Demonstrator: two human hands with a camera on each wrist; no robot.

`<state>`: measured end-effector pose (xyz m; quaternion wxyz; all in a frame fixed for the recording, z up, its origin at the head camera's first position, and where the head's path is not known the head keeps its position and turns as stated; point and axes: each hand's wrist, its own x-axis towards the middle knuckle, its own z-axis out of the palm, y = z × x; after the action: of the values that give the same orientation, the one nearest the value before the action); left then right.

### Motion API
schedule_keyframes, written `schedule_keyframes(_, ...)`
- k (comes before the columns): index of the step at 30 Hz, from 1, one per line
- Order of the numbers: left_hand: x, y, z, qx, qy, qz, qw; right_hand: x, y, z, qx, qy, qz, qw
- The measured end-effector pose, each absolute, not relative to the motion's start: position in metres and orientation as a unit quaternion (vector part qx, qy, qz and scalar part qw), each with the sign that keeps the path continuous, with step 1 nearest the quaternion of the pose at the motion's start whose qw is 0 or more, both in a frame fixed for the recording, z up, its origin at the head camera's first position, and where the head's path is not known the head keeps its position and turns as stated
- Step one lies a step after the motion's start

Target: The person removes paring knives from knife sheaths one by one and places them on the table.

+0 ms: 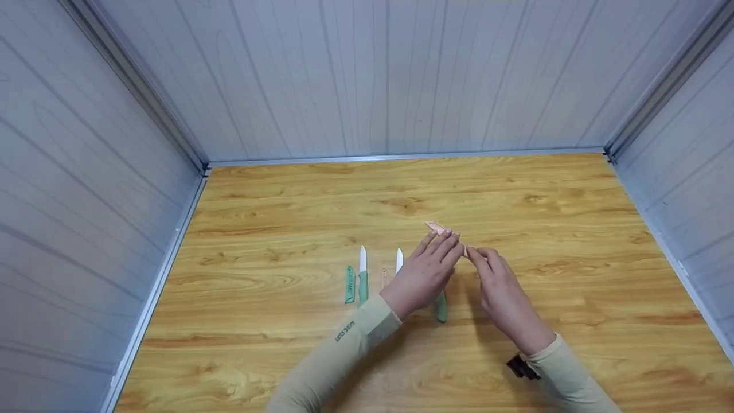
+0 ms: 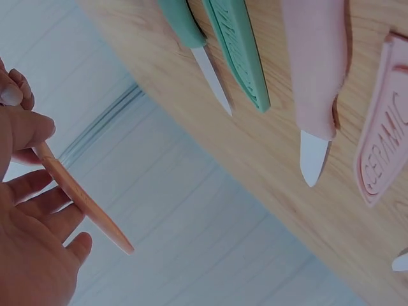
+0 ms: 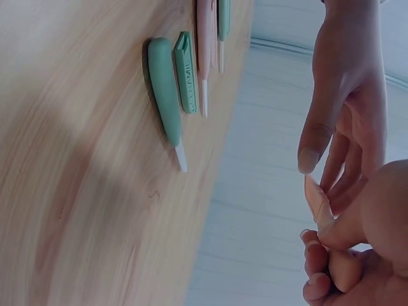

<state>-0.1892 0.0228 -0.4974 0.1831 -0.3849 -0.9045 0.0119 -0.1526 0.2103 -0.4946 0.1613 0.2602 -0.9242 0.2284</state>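
Observation:
Above the table, my left hand [image 1: 423,280] pinches a peach knife sheath [image 2: 89,203] between thumb and fingers, and the sheath's tip [image 1: 434,227] sticks out beyond them. My right hand [image 1: 504,295] grips the peach handle [image 3: 345,269] of a knife that lines up with the sheath. No blade shows between handle and sheath. Under the hands lie a pink knife [image 2: 315,70] and a pink sheath [image 2: 387,131] marked CERAMIC. A green knife [image 3: 163,89] and a green sheath [image 3: 186,73] lie beside them.
Farther left on the wooden table [image 1: 258,344] lie another green knife [image 1: 363,281] and green sheath [image 1: 350,285], both lengthwise. The bare blades are white and point away from me. Pale panel walls [image 1: 367,80] stand along the back and both sides.

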Motion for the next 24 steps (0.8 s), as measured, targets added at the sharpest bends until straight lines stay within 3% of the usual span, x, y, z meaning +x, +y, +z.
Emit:
schedule_keyframes(7, -0.184, 0.014, -0.492, -0.375, -0.911, 0.023, 0.171, -0.148, 0.207, -0.491, 0.287, -0.920, 0.210, 0.164)
schedule_keyframes(24, -0.181, -0.007, -0.496, -0.378, -0.897, -0.083, 0.211, -0.141, 0.201, -0.491, 0.332, -0.913, 0.184, 0.152)
